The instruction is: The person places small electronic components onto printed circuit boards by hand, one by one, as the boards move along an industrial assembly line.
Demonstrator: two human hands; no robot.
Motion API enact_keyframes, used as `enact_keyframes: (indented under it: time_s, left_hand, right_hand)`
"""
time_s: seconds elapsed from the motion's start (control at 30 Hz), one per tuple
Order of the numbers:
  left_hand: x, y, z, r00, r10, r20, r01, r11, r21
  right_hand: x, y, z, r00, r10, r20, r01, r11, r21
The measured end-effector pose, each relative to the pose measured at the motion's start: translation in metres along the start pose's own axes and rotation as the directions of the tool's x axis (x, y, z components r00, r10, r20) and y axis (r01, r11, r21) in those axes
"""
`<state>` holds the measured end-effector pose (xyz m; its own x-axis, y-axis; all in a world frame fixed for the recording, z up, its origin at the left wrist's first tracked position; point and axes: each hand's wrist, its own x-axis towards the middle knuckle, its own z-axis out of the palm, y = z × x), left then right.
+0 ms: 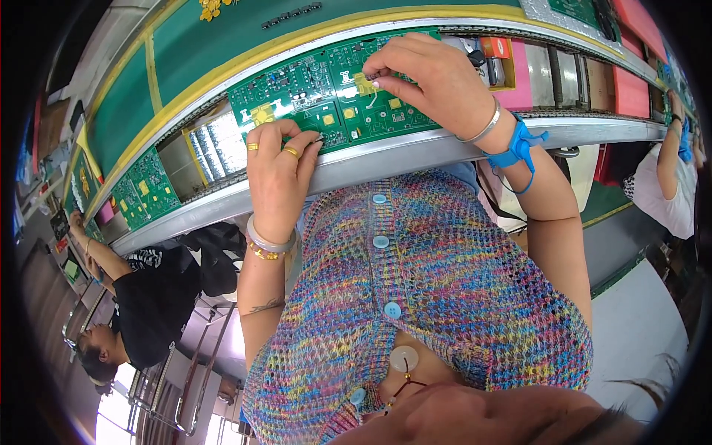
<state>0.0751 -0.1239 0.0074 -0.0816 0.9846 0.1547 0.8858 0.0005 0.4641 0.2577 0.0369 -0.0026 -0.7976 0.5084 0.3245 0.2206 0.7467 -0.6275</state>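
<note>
A large green circuit board with yellow patches and many small parts lies in front of me between two metal rails. Over its near edge, my left hand is closed, thumb and finger pinching a small dark electronic component close to the surface. My right hand reaches across the right part of the board from above. Its thumb and index finger are pinched on another small dark component, just over a yellow patch. The right hand hides part of the board beneath it.
The near silver rail runs between me and the board. Another green circuit board sits further left on the line. Black components and yellow pieces lie on the far green surface. Co-workers are at left and far right.
</note>
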Motion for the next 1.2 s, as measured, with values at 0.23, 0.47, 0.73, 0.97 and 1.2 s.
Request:
enact_keyframes:
  time_s: [0.23,0.47,0.73,0.97,1.2]
  left_hand:
    - [0.0,0.002,-0.001,1.0,-0.004,0.014,0.004,1.0,0.018]
    - [0.003,0.003,0.0,0.998,0.067,0.005,-0.067,0.996,0.067]
    - [0.002,-0.003,0.004,0.988,0.153,0.003,-0.153,0.987,0.038]
    - [-0.021,-0.016,-0.015,0.989,-0.019,-0.146,0.01,0.998,-0.064]
    - [-0.055,-0.051,-0.002,0.877,-0.229,-0.422,0.261,0.965,0.017]
  right_hand:
    - [-0.001,0.002,0.003,1.0,-0.004,-0.007,0.004,1.0,0.009]
    - [-0.004,0.004,0.005,0.999,-0.037,-0.027,0.037,0.999,0.008]
    - [-0.008,-0.011,0.011,0.997,0.044,0.066,-0.054,0.984,0.168]
    - [-0.002,-0.016,0.021,0.991,0.075,0.109,-0.098,0.97,0.222]
    - [0.011,-0.019,0.037,0.953,-0.124,0.276,0.085,0.985,0.149]
